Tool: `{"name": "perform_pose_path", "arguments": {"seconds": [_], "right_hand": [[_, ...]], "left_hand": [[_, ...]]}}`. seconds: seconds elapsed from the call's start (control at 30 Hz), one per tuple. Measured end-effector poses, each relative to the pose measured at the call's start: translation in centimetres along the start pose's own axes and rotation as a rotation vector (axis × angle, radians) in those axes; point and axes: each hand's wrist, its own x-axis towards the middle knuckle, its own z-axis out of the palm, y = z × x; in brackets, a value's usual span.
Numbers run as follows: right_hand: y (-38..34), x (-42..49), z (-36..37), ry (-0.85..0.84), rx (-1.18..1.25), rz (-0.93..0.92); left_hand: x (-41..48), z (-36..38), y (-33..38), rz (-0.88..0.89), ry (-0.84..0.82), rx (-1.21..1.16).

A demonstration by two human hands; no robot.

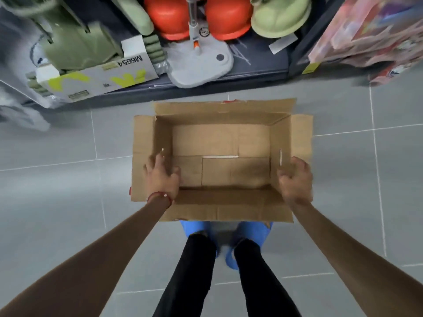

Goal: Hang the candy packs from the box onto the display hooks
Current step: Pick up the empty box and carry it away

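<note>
A brown cardboard box (pixel 219 143) with its flaps spread open is below me, over the grey tiled floor. Its inside shows only bare cardboard; no candy packs are in view. My left hand (pixel 161 175) grips the box's left wall, fingers outside and thumb inside. My right hand (pixel 295 179) grips the right wall, fingers curled over its top edge. No display hooks are in view.
A dark low shelf (pixel 206 85) runs across just beyond the box, holding a printed carton (pixel 100 81), green and orange plastic goods and a grey mop head (pixel 199 62). Colourful packs (pixel 375 30) are stacked at the right. My legs and blue shoes (pixel 231 259) are below the box.
</note>
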Motion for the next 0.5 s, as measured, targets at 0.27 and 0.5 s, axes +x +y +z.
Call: {"name": "perform_pose_path", "arguments": {"seconds": [0.27, 0.5], "right_hand": [[3.3, 4.6, 4.7, 0.084, -0.131, -0.05], [2.8, 5.9, 5.7, 0.139, -0.098, 0.009]], "left_hand": [[7.4, 4.7, -3.8, 0.01, 0.168, 0.024], [9.5, 5.4, -4.8, -0.016, 0.114, -0.076]]}}
